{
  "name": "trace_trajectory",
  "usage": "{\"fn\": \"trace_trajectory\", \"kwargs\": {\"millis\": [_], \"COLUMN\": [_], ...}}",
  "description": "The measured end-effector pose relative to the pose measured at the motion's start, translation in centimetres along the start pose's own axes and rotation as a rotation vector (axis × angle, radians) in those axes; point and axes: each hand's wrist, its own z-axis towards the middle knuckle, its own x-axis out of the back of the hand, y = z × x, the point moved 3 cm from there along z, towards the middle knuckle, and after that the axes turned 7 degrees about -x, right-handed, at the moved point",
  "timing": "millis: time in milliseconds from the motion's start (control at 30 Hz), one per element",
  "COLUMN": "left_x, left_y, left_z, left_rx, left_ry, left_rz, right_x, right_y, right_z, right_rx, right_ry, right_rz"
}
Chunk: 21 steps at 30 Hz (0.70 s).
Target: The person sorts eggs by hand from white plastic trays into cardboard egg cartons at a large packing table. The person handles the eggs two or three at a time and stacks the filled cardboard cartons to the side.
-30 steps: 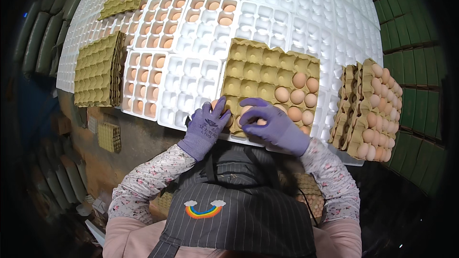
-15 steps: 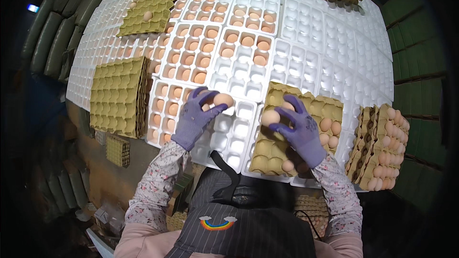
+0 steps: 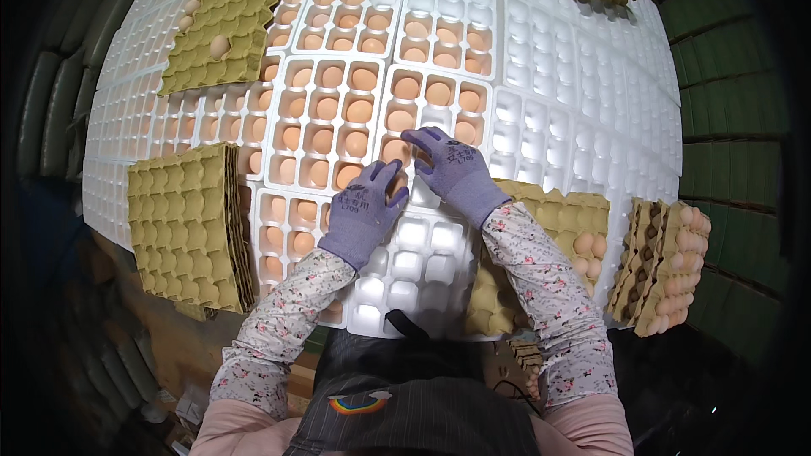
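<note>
My left hand (image 3: 365, 213), in a purple knitted glove, has its thumb and fingers curled round an egg (image 3: 397, 185), partly hidden, low over a white foam tray. Just right of it, my right hand (image 3: 452, 171), gloved alike, reaches over the same tray. A sliver of brown shell shows between its thumb and fingertips; most of that egg is hidden. By the fingertips another egg (image 3: 392, 151) sits in a cell. Further up in this foam tray (image 3: 432, 124) several eggs lie in their cells. A nearer foam tray (image 3: 411, 263) has bare white cells.
Right of me lies a pulp tray (image 3: 541, 211) with several eggs (image 3: 585, 242), partly under my right forearm. Beyond it stand tilted egg-filled pulp trays (image 3: 667, 266). At left are a pulp tray stack (image 3: 182, 224) and another pulp tray (image 3: 245, 13) bearing an egg.
Both hands have moved up to the middle foam tray, the right one leaving the pulp tray and crossing leftward with its eggs. One more egg now sits in that tray's left column.
</note>
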Motion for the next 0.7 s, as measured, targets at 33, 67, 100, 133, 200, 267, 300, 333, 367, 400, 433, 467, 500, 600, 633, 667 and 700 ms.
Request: {"fn": "trace_trajectory", "kwargs": {"millis": [33, 67, 100, 133, 200, 267, 300, 333, 367, 400, 433, 467, 500, 600, 633, 667, 700], "left_x": [0.2, 0.5, 0.6, 0.0, -2.5, -3.7, -4.3, -4.9, -5.9, -6.5, -6.6, -6.1, -6.0, -4.6, -4.5, -5.3, -6.6], "left_y": [0.2, 0.5, 0.7, 1.1, 2.6, 3.4, 3.7, 3.8, 3.1, 2.8, 3.1, 3.4, 3.4, 8.0, 10.8, 13.1, 15.3], "left_z": [-0.2, -0.5, -0.5, -0.6, 0.7, 1.7, 2.4, 2.6, 2.6, 2.7, 2.6, 2.2, 1.8, 0.0, -0.7, -1.3, -1.7], "left_rx": [-0.03, -0.059, -0.087, -0.116, -0.201, -0.248, -0.299, -0.341, -0.314, -0.302, -0.302, -0.316, -0.281, -0.42, -0.494, -0.493, -0.555], "left_ry": [0.059, 0.117, 0.173, 0.181, 0.213, 0.234, 0.246, 0.257, 0.229, 0.198, 0.199, 0.257, 0.241, 0.251, 0.239, 0.114, 0.035], "left_rz": [-0.075, -0.15, -0.227, -0.312, -0.493, -0.459, -0.255, -0.045, 0.1, 0.251, 0.25, 0.199, 0.16, -0.164, -0.197, -0.267, -0.246], "right_x": [0.7, 1.2, 1.2, 0.9, -0.4, 1.1, 2.7, 4.1, 5.2, 6.5, 8.0, 9.2, 10.8, 14.6, 15.0, 14.8, 14.3], "right_y": [-0.7, -1.0, -0.1, 0.6, 3.6, 3.0, 3.0, 2.7, 2.8, 3.8, 4.4, 5.4, 7.4, 14.8, 16.1, 17.1, 18.2], "right_z": [0.4, 0.9, 2.4, 3.2, 4.4, 3.0, 1.5, -0.4, -2.6, -5.3, -8.6, -11.7, -15.2, -24.4, -26.1, -27.2, -27.6], "right_rx": [-0.034, -0.068, 0.013, 0.059, 0.012, -0.001, -0.054, -0.107, -0.111, -0.141, -0.187, -0.234, -0.321, -0.471, -0.42, -0.359, -0.341], "right_ry": [0.086, 0.172, 0.256, 0.324, 0.249, 0.312, 0.332, 0.345, 0.372, 0.346, 0.396, 0.438, 0.462, 0.489, 0.391, 0.292, 0.254], "right_rz": [0.065, 0.131, 0.285, 0.245, 0.28, 0.352, 0.527, 0.707, 0.771, 0.812, 0.805, 0.8, 0.624, 0.272, 0.123, -0.016, -0.063]}}
